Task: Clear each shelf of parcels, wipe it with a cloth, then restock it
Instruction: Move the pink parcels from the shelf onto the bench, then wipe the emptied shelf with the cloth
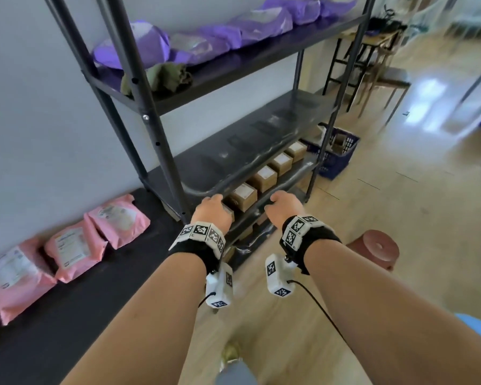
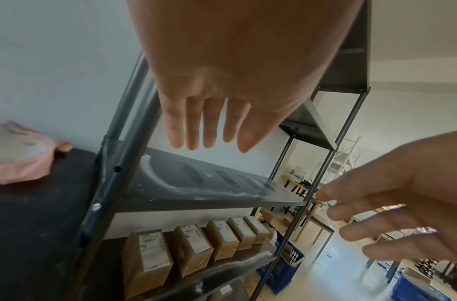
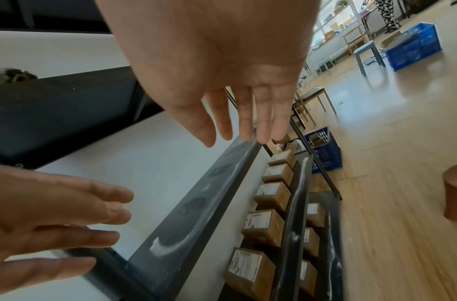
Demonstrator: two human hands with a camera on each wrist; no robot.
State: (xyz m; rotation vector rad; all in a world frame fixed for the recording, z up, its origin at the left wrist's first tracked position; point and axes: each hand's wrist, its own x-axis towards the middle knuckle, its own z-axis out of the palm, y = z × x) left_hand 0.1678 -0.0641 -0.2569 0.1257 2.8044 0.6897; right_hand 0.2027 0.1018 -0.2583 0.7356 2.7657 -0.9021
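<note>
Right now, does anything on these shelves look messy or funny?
Yes. The bare middle shelf is dusty, with dark clean patches in a row where parcels probably sat. A crumpled green cloth lies on the shelf above, beside the purple parcels. The pink parcels sit on the floor by the wall.

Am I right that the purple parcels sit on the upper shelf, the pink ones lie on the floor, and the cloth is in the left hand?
Not quite. The cloth lies on the upper shelf beside the purple parcels, as the head view shows; the left hand is open and holds nothing. The pink parcels do lie on the floor.
</note>
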